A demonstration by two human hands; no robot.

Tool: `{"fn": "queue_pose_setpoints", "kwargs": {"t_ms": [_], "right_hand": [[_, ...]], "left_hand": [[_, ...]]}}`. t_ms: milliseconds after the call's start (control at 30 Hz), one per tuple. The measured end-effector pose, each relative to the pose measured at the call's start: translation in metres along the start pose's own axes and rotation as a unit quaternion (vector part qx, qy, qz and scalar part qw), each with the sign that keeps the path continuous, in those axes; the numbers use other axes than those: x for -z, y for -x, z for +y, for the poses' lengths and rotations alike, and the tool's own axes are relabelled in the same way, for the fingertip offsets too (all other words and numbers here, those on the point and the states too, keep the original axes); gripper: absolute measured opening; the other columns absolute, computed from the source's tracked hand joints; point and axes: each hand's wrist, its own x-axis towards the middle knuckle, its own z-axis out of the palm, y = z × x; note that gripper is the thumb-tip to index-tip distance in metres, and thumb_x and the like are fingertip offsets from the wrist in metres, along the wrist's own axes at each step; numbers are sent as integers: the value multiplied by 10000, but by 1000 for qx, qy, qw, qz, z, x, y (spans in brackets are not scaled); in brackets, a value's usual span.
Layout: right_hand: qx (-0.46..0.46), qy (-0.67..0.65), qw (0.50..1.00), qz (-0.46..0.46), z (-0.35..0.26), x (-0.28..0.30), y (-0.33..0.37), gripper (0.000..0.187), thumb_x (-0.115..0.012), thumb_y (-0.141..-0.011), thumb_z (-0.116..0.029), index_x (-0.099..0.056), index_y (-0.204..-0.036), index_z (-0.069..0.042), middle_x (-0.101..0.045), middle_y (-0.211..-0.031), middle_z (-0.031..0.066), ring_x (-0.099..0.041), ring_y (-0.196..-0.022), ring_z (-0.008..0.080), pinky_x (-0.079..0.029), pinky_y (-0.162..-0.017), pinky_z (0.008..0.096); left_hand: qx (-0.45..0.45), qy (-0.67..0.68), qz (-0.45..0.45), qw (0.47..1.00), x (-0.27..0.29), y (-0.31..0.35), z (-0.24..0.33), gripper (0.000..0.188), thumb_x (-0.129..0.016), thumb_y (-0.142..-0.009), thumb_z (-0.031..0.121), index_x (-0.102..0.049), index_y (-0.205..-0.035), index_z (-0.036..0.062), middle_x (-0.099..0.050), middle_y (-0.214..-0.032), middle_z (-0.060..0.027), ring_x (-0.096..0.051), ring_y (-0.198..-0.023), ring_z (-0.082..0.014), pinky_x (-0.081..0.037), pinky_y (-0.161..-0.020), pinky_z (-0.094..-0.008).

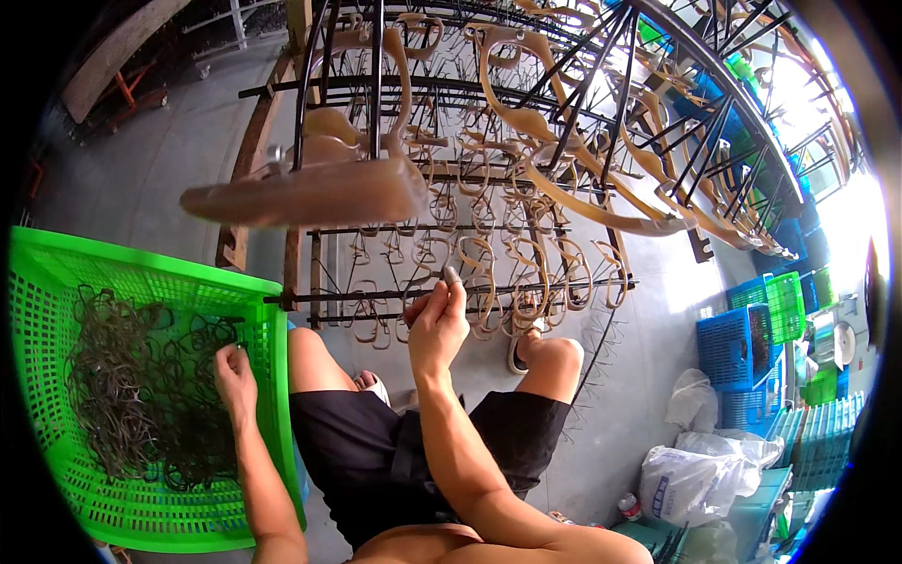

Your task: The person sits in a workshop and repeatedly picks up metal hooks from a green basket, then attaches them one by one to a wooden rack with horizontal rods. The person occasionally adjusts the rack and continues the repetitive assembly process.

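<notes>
Thin, dark, looped pieces lay tangled left of and below the left hand, their lengths running every way. Its fingers were bent nearly closed; whether they gripped one could not be told. The right hand was curled, its hold unclear, near rounded tan frames. The perforated green basket's rim stood just right of the left hand; smooth grey floor spread right of the right.

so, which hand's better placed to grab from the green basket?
Probably left: the left hand is over the green basket and its dark pieces; the right hand is outside, nearer the racked frames.
</notes>
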Motion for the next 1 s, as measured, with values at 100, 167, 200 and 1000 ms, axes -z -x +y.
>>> {"fn": "queue_pose_setpoints", "kwargs": {"t_ms": [100, 167, 200, 1000], "right_hand": [[-23, 21, 999, 37, 0, -6, -4, 246, -441, -960, -192, -535, -1123, -35, -494, -503, 5, -481, -429, 68, -385, -399, 228], [-50, 2, 998, 35, 6, -9, -6, 248, -439, -961, -199, -542, -1116, -35, -497, -504, 5, -474, -426, 66, -379, -394, 226], [-53, -8, 998, 29, 2, -13, -4, 252, -437, -961, -201, -543, -1115, -32, -492, -505, 4, -470, -423, 65, -377, -391, 226], [-98, -219, 971, 8, 11, -4, -4, 264, -454, -959, -203, -537, -1114, -6, -411, -527, -40, -387, -417, 38, -349, -374, 205]], "left_hand": [[33, -324, -27, 945, -1, 6, -24, 359, -549, -855, 248, -516, -1116, 4, -529, -1028, -223, -516, -984, -374, -422, -843, -460], [111, -266, -145, 947, -5, 3, -43, 464, -520, -861, 261, -459, -1208, -42, -503, -1142, -277, -480, -1061, -425, -385, -908, -476], [142, -187, -172, 957, -13, -3, -93, 481, -512, -864, 259, -445, -1227, -50, -488, -1180, -284, -468, -1085, -433, -379, -919, -476], [162, -253, -126, 945, -28, 3, -110, 340, -544, -784, 167, -547, -1085, 9, -488, -1155, -276, -520, -1005, -446, -456, -824, -491]]}}
